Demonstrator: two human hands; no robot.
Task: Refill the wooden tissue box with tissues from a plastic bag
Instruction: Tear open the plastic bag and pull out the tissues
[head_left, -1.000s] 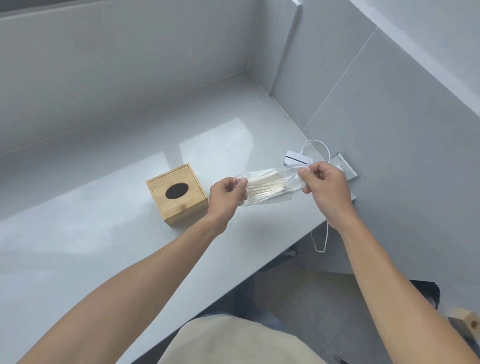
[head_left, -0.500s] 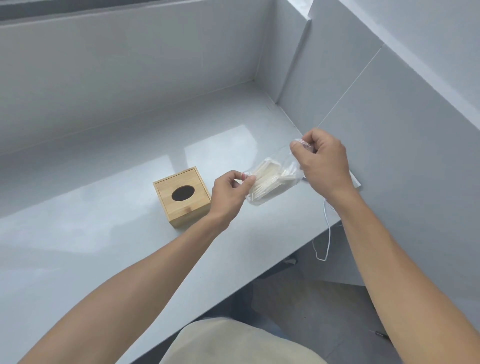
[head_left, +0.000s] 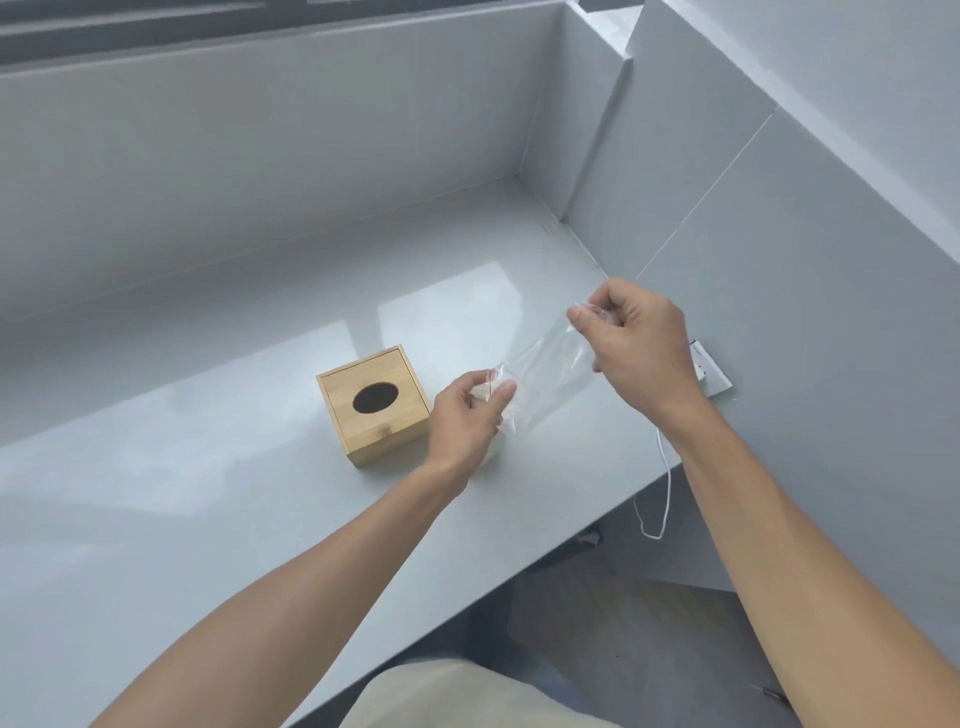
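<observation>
Head view, near to far: our left hand (head_left: 470, 415) pinches shut on the lower, red-lined end of the clear plastic bag (head_left: 545, 379), just beside the wooden tissue box (head_left: 375, 404) standing at its 9 o'clock on the grey counter (head_left: 208, 519). At 1 o'clock from it, our right hand (head_left: 636, 343) is closed on the bag's upper end, stretching it taut above the counter. We cannot tell whether tissues lie under the left hand; a white cable (head_left: 660, 499) hangs over the counter's edge at 5 o'clock from the right hand.

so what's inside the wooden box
Through the oval hole in the top of the box, only darkness shows, with no tissue poking out. The closed wooden walls hide the rest, so whether it's empty can't be told.
</observation>
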